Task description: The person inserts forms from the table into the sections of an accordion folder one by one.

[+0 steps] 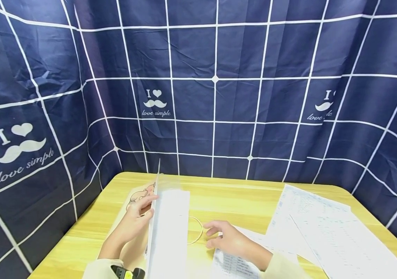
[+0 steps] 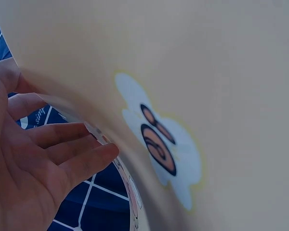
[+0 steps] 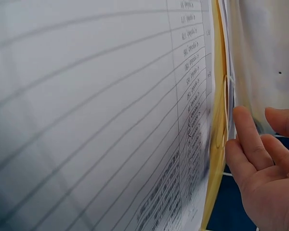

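From my end, I have the left hand (image 1: 133, 224) at a cream cover (image 1: 140, 193) with cartoon figures on it, on the left part of the counter (image 1: 233, 190). Its fingers are slightly bent and their tips meet the raised edge of the cover; whether they pinch it or only rest there, I cannot tell. Just to the right of that hand, the white pages (image 1: 170, 232) form a tall, bright strip, too washed out for me to read. The left wrist camera gives me the cover bowed in a curve, with a white, pink-brown and black print on it.

The right hand (image 1: 231, 238) is relaxed and holds nothing, thumb and fingers apart, palm turned in toward the pages. Its fingertips are just beside a yellow loop (image 1: 201, 232) that curves out from the right edge of the pages; I can't make out whether they touch it. Under this hand lies a printed sheet (image 1: 235, 268), and on the right of the counter several overlapping printed papers (image 1: 341, 228) lie fanned at different angles.

The person wears pale sleeves (image 1: 283, 267) and a dark device (image 1: 128, 273) with a yellow patch on the left wrist. Behind the counter hangs a navy curtain (image 1: 195, 97) with white grid lines.
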Motion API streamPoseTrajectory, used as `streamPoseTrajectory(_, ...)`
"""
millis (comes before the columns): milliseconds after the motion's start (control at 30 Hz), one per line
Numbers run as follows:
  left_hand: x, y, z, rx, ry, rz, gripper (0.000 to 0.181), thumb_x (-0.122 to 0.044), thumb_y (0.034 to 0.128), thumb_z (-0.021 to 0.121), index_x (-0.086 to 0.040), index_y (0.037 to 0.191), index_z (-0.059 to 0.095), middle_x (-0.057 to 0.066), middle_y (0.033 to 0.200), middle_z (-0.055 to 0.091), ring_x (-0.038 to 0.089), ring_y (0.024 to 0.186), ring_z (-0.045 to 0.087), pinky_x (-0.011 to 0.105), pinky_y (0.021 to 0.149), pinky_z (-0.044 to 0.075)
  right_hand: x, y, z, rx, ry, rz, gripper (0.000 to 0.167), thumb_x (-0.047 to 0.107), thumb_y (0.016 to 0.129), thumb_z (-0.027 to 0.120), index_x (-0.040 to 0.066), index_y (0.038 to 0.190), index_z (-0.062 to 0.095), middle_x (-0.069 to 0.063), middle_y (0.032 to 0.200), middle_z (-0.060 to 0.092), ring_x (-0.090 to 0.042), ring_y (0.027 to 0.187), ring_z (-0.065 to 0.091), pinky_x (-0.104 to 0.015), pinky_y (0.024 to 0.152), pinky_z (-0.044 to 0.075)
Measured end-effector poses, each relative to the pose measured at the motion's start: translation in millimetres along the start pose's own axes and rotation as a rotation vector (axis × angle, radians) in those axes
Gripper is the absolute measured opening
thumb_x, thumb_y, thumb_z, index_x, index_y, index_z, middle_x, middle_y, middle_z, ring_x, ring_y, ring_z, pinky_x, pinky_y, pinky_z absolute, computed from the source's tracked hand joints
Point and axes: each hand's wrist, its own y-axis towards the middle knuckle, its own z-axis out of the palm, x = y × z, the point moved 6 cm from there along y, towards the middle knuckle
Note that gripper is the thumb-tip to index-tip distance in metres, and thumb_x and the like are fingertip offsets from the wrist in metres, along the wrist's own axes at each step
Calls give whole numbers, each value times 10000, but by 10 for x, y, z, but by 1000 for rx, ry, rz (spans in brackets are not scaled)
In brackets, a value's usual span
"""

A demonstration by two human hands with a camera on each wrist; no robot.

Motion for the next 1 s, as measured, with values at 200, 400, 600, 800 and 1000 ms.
streamPoseTrajectory(200,0,-1,23,10,6,7,377,73,873,493,87,1249,523,271,1292,515,384,1150,533,288,917,491,-21,-146,-27,35,15,-7,514,116,845,664,-23,1306,482,-164,1169,559,-255,934,620,-476,800,538)
streamPoseTrajectory(400,3,-7,40,20,7,-1,369,67,877,491,70,1243,531,272,1288,518,362,1154,536,290,920,490,-75,-312,-125,21,13,6,507,130,850,672,-25,1297,491,-153,1162,568,-286,961,610,-470,799,535)
streamPoseTrajectory(600,-1,-21,13,12,11,-15,373,53,884,495,51,1255,533,270,1313,502,373,1161,533,230,904,480,-140,-434,-233,15,36,47,488,146,867,658,-6,1302,495,-146,1175,565,-275,953,605,-467,800,531)
streamPoseTrajectory(800,-6,-18,14,21,9,-7,374,55,884,492,61,1256,527,268,1283,527,393,1147,536,237,895,486,-197,-571,-319,-4,9,45,474,162,865,662,4,1287,512,-137,1167,583,-264,933,588,-438,773,525)
streamPoseTrajectory(1000,-16,-5,19,22,11,4,378,68,881,490,84,1257,518,272,1297,514,396,1162,522,288,916,488,-253,-699,-371,10,57,46,493,150,876,648,-35,1303,482,-171,1182,572,-243,915,607,-403,757,544)
